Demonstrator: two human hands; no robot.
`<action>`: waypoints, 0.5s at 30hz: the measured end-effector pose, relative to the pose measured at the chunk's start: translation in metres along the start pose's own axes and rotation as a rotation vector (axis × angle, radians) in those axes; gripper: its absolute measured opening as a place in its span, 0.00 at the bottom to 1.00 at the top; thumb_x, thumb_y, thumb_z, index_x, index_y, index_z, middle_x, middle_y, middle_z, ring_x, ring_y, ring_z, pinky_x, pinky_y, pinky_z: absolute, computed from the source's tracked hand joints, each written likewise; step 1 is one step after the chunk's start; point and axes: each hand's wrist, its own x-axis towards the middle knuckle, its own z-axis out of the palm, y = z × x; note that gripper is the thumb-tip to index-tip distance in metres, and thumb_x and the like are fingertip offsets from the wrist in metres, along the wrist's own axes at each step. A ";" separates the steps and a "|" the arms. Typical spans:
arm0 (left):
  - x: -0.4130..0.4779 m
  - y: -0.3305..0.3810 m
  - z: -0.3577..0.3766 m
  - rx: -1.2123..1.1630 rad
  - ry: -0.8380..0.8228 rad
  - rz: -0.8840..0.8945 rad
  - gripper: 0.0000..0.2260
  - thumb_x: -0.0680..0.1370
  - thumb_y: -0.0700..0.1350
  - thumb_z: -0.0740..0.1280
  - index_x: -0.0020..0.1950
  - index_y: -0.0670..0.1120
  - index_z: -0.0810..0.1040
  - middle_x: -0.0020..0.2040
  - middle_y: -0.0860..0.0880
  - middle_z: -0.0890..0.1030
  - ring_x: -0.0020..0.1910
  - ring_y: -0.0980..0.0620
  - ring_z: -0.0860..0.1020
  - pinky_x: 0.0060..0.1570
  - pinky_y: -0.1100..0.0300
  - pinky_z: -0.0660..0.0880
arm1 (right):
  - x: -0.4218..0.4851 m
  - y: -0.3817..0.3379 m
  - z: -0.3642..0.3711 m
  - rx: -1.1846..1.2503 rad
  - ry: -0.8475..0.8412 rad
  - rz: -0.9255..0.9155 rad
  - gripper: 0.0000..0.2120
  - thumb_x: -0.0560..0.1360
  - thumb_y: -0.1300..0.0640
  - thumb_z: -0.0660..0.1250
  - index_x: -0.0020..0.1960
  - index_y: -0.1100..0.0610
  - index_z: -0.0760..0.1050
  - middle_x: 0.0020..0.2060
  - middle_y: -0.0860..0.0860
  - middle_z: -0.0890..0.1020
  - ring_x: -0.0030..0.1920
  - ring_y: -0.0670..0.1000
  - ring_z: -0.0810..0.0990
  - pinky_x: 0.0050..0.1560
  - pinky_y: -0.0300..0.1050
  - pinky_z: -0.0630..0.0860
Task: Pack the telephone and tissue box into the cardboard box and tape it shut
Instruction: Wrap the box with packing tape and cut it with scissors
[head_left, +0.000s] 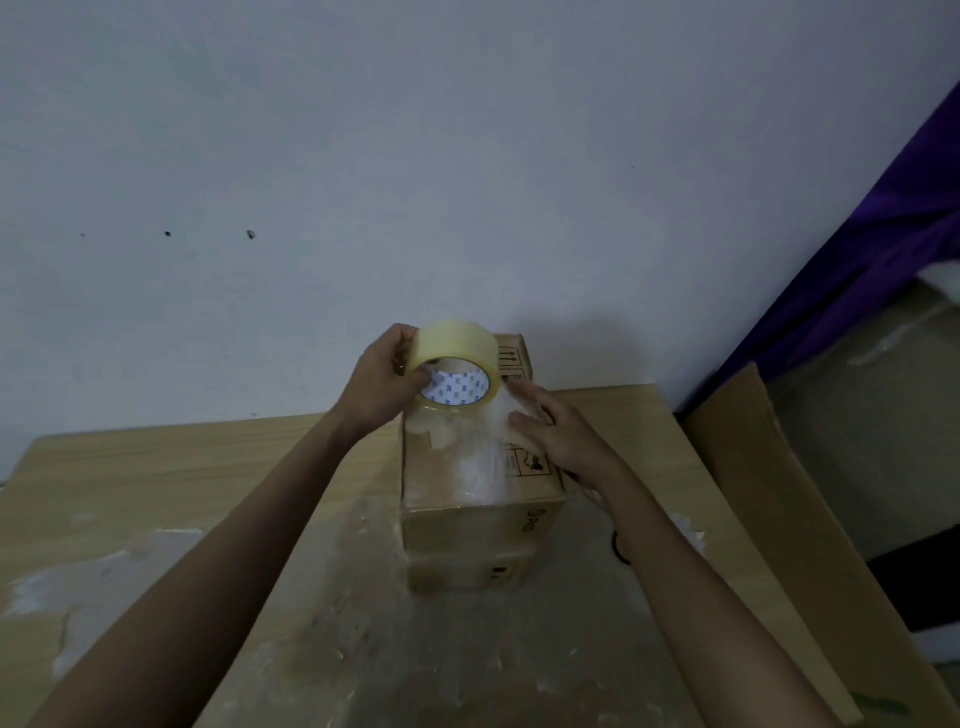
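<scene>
Left hand: grip curled round the pale yellow roll of clear packing tape. The roll was held on edge over the far half of the box, its printed core facing the camera.

Right hand: fingers flat and spread, pressing the clear tape strip onto the lid.

The closed brown cardboard box sat on the light wooden worktop. Its long axis ran away toward the wall, with the strip laid along it.

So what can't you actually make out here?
Head view only:
- Telephone and tissue box: unseen; the closed cardboard box would hide them.
- Printed labels on it: too small, blurred.
- Left hand: fingers partly behind the tape roll.
- Table: near edge cut off by the frame.
</scene>
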 end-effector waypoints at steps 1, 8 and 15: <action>0.001 -0.001 -0.003 0.010 -0.014 0.002 0.09 0.66 0.42 0.64 0.46 0.47 0.73 0.43 0.45 0.79 0.42 0.46 0.77 0.42 0.52 0.74 | 0.001 0.001 -0.001 -0.013 -0.005 0.000 0.23 0.79 0.60 0.64 0.72 0.52 0.66 0.65 0.45 0.71 0.63 0.44 0.71 0.47 0.26 0.74; 0.002 0.013 -0.043 0.267 0.063 0.077 0.18 0.60 0.43 0.64 0.49 0.52 0.80 0.43 0.54 0.80 0.41 0.59 0.76 0.42 0.70 0.70 | 0.006 0.010 -0.018 -0.046 -0.001 0.018 0.24 0.78 0.57 0.66 0.72 0.47 0.66 0.70 0.44 0.67 0.66 0.43 0.69 0.51 0.25 0.72; -0.028 -0.027 -0.075 0.285 -0.013 0.067 0.21 0.63 0.41 0.62 0.53 0.59 0.72 0.49 0.52 0.78 0.47 0.51 0.76 0.44 0.60 0.73 | 0.012 -0.001 -0.008 -0.149 0.029 0.018 0.25 0.74 0.56 0.70 0.70 0.50 0.70 0.70 0.48 0.70 0.63 0.46 0.72 0.53 0.32 0.75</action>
